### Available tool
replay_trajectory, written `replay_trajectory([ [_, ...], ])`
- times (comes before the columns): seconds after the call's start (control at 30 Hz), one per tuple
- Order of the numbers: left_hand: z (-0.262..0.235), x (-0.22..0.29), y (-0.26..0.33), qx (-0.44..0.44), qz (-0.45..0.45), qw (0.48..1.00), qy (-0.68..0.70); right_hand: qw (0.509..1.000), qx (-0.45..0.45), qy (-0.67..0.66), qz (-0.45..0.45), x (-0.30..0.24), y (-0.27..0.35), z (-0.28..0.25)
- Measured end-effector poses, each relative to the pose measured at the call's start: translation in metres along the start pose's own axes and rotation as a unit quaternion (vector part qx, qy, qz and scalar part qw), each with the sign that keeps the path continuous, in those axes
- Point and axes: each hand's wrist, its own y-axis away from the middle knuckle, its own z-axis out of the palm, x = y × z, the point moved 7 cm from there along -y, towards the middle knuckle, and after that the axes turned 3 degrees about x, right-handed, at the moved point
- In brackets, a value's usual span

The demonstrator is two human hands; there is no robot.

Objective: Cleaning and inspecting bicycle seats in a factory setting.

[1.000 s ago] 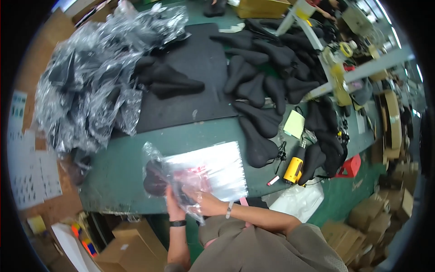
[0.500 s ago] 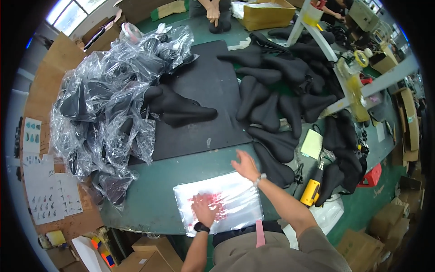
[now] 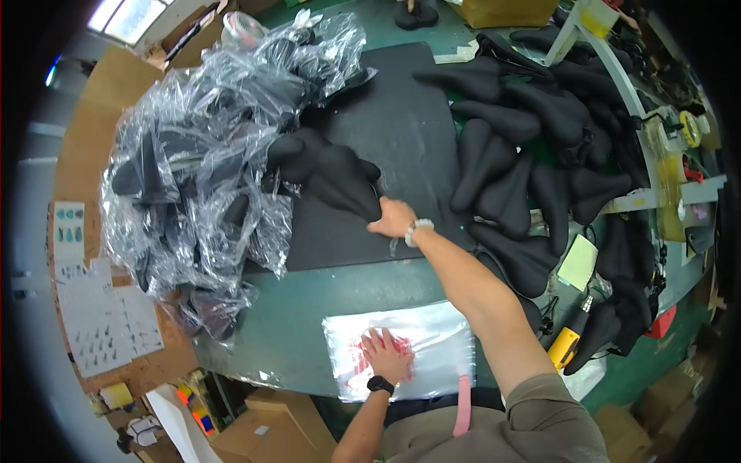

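Note:
My right hand (image 3: 395, 218) is closed around the narrow nose of a black bicycle saddle (image 3: 328, 174). The saddle lies on a black mat (image 3: 394, 100), its wide end against saddles wrapped in clear plastic (image 3: 201, 147). My left hand (image 3: 386, 356) rests flat with spread fingers on a stack of clear plastic bags (image 3: 440, 339) with red print, at the near edge of the green table (image 3: 285, 309). Several unwrapped black saddles (image 3: 505, 197) are heaped to the right of the mat.
A yellow heat gun (image 3: 566, 347) and a pale green notepad (image 3: 577, 262) lie at the right. A white metal frame (image 3: 610, 58) rises at the far right. Cardboard boxes (image 3: 266, 428) stand below the table's near edge. A co-worker's hand touches a saddle (image 3: 417, 15) at the back.
My right hand has reached forward from above the plastic bags and taken hold of the saddle's nose, which has swung toward me. My left hand stays on the bags. The whole view has shifted.

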Motion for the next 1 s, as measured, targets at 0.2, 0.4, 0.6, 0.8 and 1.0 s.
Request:
replay_trajectory([
  [0.2, -0.013, 0.004, -0.006, 0.046, 0.022, 0.999, -0.008, 0.846, -0.102, -0.496, 0.169, 0.018, 0.193, 0.041],
  [0.4, -0.08, -0.019, -0.004, 0.167, 0.017, 0.954, 0.247, 0.762, -0.132, -0.602, 0.198, 0.007, 0.362, 0.041],
  [0.6, -0.073, 0.07, 0.024, -0.133, -0.159, 0.5, 0.841, 0.811, -0.154, -0.552, 0.119, -0.008, 0.424, 0.037],
  [0.8, -0.015, 0.051, 0.052, -0.179, -0.195, 0.496, 0.827, 0.774, -0.226, -0.578, 0.123, 0.008, 0.462, 0.041],
  [1.0, 0.018, 0.05, 0.041, -0.238, -0.088, 0.515, 0.819, 0.792, -0.162, -0.575, 0.128, 0.068, 0.483, 0.013],
])
